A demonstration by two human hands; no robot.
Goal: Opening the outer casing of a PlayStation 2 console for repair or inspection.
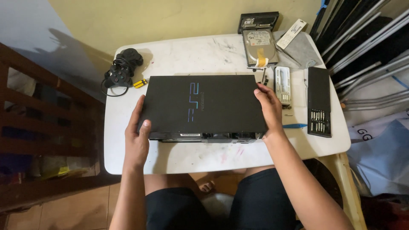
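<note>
The left hand [137, 135] clasps the left end of a flat black game console [204, 106], thumb on its top and fingers curled round the side; the right hand [270, 108] grips the right end the same way. The console lies flat at the middle of the white worktop [191, 159], its front edge facing the person, a blue emblem on its lid. Behind its left corner sit a black gamepad [122, 68] and a yellow-handled screwdriver [140, 83]. To the right lie a bare hard drive [260, 47] with a white label, a grey bit holder [282, 85] and a black screwdriver-bit case [319, 102] near the worktop's right edge. Bare worktop shows along the near edge.
</note>
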